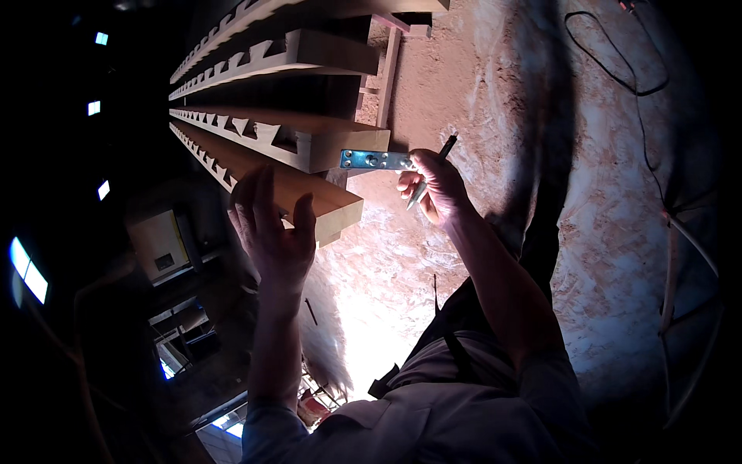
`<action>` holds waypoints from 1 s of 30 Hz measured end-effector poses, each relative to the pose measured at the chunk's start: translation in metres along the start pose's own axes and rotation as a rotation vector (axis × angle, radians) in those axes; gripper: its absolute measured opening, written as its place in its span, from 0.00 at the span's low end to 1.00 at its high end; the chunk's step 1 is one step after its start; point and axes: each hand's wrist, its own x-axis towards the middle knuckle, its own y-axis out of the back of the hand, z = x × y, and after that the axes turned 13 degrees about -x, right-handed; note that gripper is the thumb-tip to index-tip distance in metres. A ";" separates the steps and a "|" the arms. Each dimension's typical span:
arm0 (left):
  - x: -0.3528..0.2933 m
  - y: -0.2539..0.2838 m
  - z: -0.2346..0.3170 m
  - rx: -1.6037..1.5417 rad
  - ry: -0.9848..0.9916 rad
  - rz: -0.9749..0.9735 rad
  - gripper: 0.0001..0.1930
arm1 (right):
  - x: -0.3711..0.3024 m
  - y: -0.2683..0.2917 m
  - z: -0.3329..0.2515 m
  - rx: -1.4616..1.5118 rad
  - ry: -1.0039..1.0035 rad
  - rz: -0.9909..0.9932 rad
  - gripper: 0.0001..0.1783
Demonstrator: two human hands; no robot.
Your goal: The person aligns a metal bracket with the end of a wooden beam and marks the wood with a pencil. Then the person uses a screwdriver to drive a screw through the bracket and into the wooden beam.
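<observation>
My left hand (pixel 274 232) is over the near wooden beam (pixel 328 203), its fingers spread and its thumb apart, holding nothing. Whether its fingertips press on the wood cannot be made out. My right hand (pixel 437 185) grips one end of a flat metal plate (pixel 357 159) with holes and a round stud. The same hand also carries a slim pen-like tool (pixel 447 145), black at one end and pale and pointed at the other. The plate's free end lies at the end of the second notched beam (pixel 328 147), in front of it or touching it.
More notched beams (pixel 332 52) run side by side away to the left, resting on a stand (pixel 389 77). Dusty, pale-stained floor (pixel 495 147) spreads to the right, with a black cable (pixel 635 91) across it. A boxy wooden thing (pixel 158 246) stands in the dark at left.
</observation>
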 end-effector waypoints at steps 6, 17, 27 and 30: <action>0.042 -0.009 -0.008 -0.018 -0.126 -0.225 0.40 | 0.010 -0.015 -0.003 -0.045 0.027 0.037 0.17; 0.037 -0.054 -0.015 -0.264 0.012 -0.192 0.37 | 0.023 -0.026 0.003 -0.123 0.042 0.097 0.17; 0.032 -0.065 -0.015 -0.377 0.101 -0.112 0.32 | 0.023 -0.052 0.002 -0.406 0.131 0.351 0.19; 0.031 -0.067 -0.014 -0.397 0.119 -0.093 0.32 | 0.028 -0.050 0.009 -0.571 0.193 0.417 0.15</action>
